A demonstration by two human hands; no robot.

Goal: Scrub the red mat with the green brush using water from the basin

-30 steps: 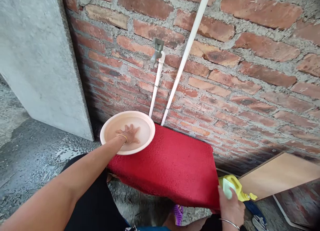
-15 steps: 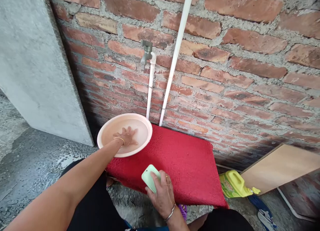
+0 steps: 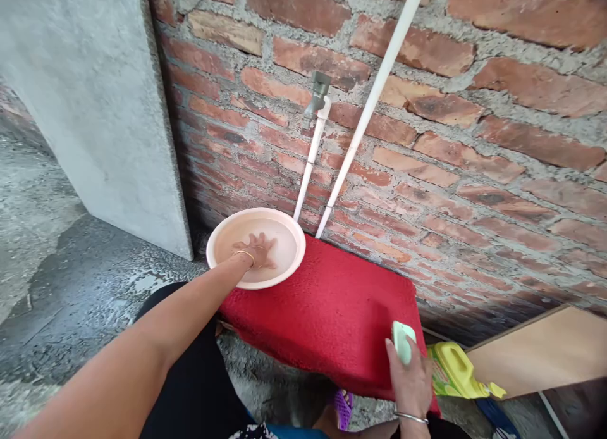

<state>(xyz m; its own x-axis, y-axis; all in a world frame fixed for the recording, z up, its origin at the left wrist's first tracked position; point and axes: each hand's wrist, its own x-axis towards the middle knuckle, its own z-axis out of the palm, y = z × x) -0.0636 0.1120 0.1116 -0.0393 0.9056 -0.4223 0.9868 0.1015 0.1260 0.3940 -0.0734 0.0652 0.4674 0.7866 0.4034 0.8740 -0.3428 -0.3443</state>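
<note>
A pale pink basin (image 3: 300, 255) with cloudy water in it stands on the left end of a red cloth-covered bench (image 3: 332, 306). My left hand (image 3: 258, 252) is down in that water, fingers spread and holding nothing. Over the bench's right end, my right hand (image 3: 412, 376) grips a pale green block with rounded corners (image 3: 403, 339). The block's underside is hidden, so I cannot tell its exact kind. A grey tap (image 3: 317, 97) juts from the wall above the basin.
Brick wall (image 3: 427, 148) runs behind the bench, with a long white pipe (image 3: 370, 110) against it. At left leans a grey slab (image 3: 109, 110). A yellow jug (image 3: 458, 369) and a tan board (image 3: 540, 350) stand at right. The floor (image 3: 95, 281) is wet.
My right hand has carried the pale green block rightward to the bench's right end. My left hand stays in the basin's water. The whole view has shifted slightly.
</note>
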